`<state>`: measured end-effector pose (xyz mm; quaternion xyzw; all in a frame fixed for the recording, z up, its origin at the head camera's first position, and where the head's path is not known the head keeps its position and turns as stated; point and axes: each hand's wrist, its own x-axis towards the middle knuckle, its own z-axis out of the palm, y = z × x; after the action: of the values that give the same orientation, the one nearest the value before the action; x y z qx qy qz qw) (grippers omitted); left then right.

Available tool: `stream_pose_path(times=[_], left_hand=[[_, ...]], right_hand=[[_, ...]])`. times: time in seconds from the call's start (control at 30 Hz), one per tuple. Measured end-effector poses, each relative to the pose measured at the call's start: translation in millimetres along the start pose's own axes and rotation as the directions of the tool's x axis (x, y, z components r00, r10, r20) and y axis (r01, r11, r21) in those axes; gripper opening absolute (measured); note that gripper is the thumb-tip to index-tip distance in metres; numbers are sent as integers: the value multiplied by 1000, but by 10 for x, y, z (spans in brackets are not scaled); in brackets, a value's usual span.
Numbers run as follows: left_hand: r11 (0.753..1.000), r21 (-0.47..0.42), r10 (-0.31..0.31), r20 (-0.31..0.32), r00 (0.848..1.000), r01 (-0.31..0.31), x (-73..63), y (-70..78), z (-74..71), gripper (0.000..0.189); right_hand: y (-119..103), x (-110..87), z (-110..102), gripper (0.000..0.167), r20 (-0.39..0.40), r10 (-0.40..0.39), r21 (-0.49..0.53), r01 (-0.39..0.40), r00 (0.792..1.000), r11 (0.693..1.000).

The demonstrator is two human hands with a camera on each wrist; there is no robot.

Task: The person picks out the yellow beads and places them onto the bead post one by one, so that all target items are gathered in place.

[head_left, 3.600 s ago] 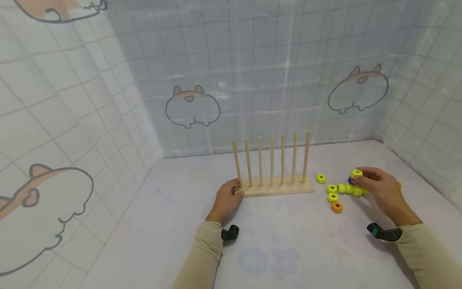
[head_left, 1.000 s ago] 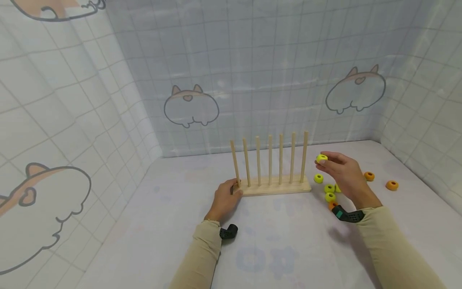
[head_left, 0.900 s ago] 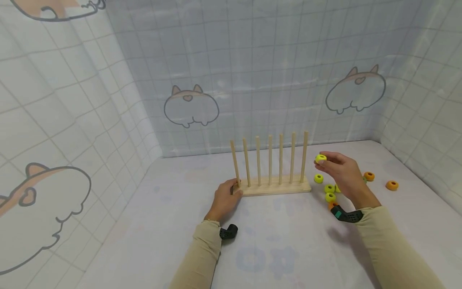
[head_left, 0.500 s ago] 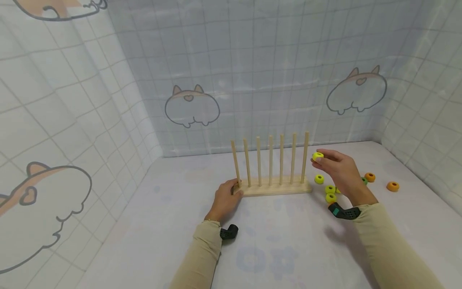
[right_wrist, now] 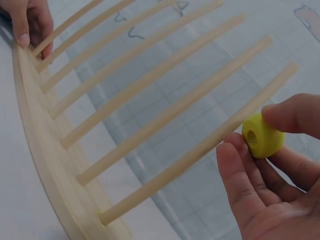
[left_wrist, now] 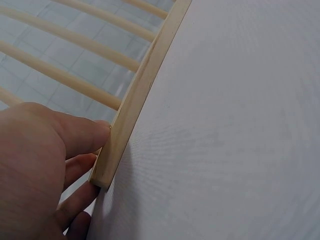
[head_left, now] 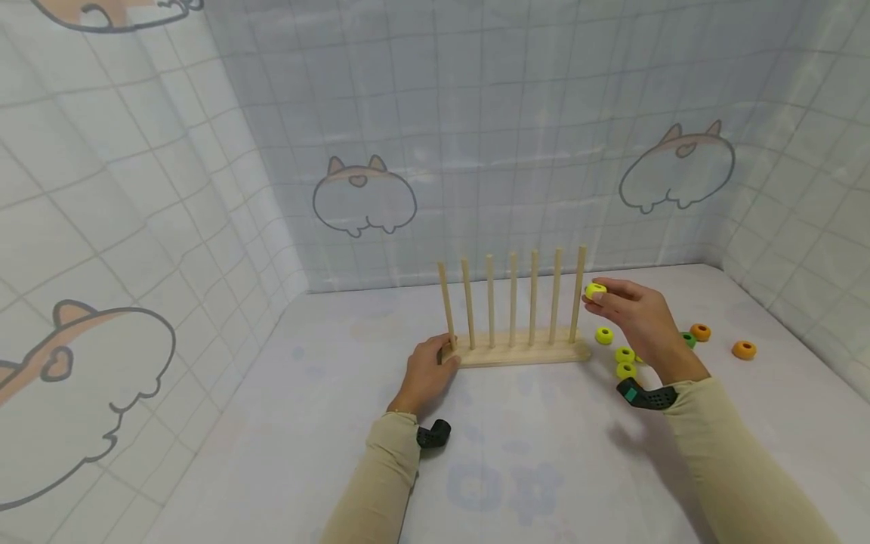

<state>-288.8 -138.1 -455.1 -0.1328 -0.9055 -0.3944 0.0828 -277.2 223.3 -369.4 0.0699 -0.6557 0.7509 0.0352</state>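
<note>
A wooden peg stand (head_left: 519, 352) with a row of several upright, bare pegs stands on the table. My left hand (head_left: 424, 374) grips the left end of its base, thumb on top and fingers beneath and behind, as the left wrist view shows on the base (left_wrist: 142, 87). Raised beside the rightmost peg (head_left: 578, 295), my right hand (head_left: 642, 317) pinches a yellow bead (head_left: 596, 290) between thumb and fingers. In the right wrist view the bead's hole (right_wrist: 252, 137) faces the stand, and the bead is close to the peg's upper part.
Several yellow beads (head_left: 604, 335) lie right of the stand, partly under my right wrist. Farther right are a green bead (head_left: 689, 340) and orange beads (head_left: 744, 350). A patterned tile-print curtain (head_left: 435, 151) rises behind the table and along both sides.
My right hand has lifted from the bead row at the right and carried the yellow bead left to the rightmost peg, edging closer in the last second. The left hand keeps its hold.
</note>
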Motion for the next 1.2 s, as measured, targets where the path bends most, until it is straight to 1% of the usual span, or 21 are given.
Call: stream_pose_path(times=[0.13,0.3,0.47,0.57,0.63,0.73,0.83,1.0,1.2], left_hand=[[1000,5,-4,-1,1000,4,4,-12,14,45],[1000,11,-8,3,1000,8,-1,-18,20,45],[1000,14,-7,7,1000,7,-14,-25,19,45],[1000,17,-15,9,1000,15,-22,-24,10,45],[1000,14,-17,3,1000,17,-27,-22,3,44],[1000,13,-17,-6,1000,17,-30,-15,-10,43],[1000,16,-19,-5,1000,19,-23,-11,-15,44],[999,18,-30,4,1000,30,-2,-2,-10,48],[999,23,-26,-3,1000,26,9,-9,13,48]], right_hand=[[30,7,-15,51,2,-9,-8,9,1000,1000],[30,7,-24,50,24,-48,33,48,999,998],[-8,1,-24,41,50,-100,84,95,994,992],[-26,10,-24,36,49,-112,116,105,993,988],[-37,26,-18,37,45,-115,122,109,992,987],[-55,54,-2,45,48,-124,133,117,991,984],[-73,72,14,51,36,-126,88,122,991,989],[-122,85,22,53,4,-118,10,118,993,993],[-199,113,13,52,17,-131,40,130,991,991]])
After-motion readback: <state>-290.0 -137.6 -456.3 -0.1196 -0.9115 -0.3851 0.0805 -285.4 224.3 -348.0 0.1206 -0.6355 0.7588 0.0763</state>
